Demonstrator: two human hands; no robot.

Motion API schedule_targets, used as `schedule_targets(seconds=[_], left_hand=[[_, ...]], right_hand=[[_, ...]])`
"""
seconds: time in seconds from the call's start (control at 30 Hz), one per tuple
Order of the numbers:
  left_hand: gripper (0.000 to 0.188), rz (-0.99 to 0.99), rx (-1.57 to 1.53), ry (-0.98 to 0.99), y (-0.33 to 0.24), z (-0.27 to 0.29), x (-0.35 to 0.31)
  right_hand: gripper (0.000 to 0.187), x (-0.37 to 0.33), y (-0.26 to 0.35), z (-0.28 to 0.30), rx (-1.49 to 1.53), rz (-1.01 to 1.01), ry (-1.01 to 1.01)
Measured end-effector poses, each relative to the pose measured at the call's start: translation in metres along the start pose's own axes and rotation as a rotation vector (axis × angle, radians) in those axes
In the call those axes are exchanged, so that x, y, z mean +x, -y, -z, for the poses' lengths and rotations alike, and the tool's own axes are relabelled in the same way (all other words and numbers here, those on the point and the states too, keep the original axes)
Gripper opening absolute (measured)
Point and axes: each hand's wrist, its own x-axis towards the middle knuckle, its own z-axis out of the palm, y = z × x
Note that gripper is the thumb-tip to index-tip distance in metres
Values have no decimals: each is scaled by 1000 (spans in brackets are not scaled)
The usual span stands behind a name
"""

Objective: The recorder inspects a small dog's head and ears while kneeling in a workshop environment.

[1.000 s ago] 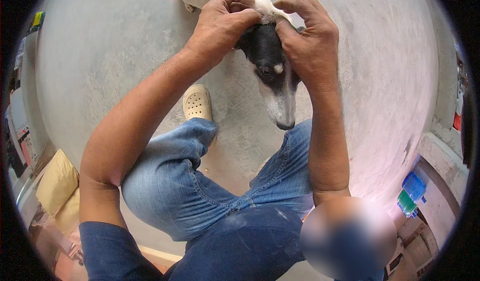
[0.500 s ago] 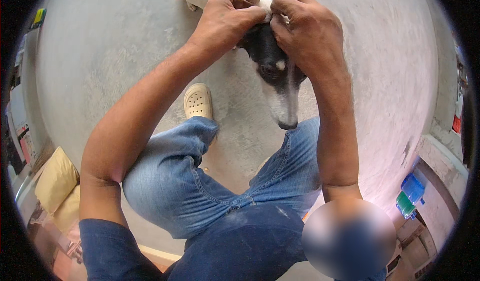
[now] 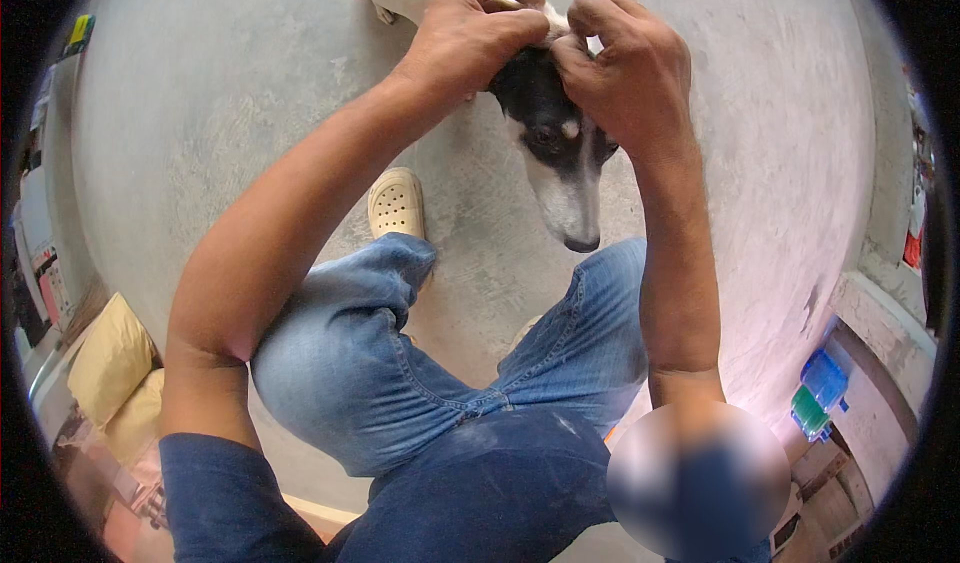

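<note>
A dog with a white body and a black-and-white head [image 3: 545, 178] stands in front of me, its muzzle pointing down toward my knees. My left hand [image 3: 480, 28] is closed in a pinch at the back of the dog's head, near the neck. Right beside it, my right hand [image 3: 632, 73] is also closed, thumb and finger curled together against the dog's head. The fingertips of both hands nearly meet there. What they pinch is too small or too covered to make out. The dog's ears are hidden behind my hands.
Grey concrete floor [image 3: 270, 133] surrounds the dog. My jeans-clad knees [image 3: 330, 363] are spread apart, and one foot wears a cream clog [image 3: 396, 203]. Yellow cushions [image 3: 112, 358] are at the left; a blue and green plastic object [image 3: 820, 388] is by a low ledge [image 3: 885, 313] at the right.
Both hands have shifted slightly to the right, and my right-hand fingers have moved a little apart from my left. The dog's muzzle has lifted slightly away from my knee.
</note>
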Motion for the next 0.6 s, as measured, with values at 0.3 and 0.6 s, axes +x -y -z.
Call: schedule_targets(seconds=[0.3, 0.6], left_hand=[[38, -128, 260, 196, 4, 13, 9], [32, -109, 339, 251, 3, 17, 10]], right_hand=[[11, -6, -10, -9, 166, -12, -110], [9, -11, -6, -10, 329, -134, -119]])
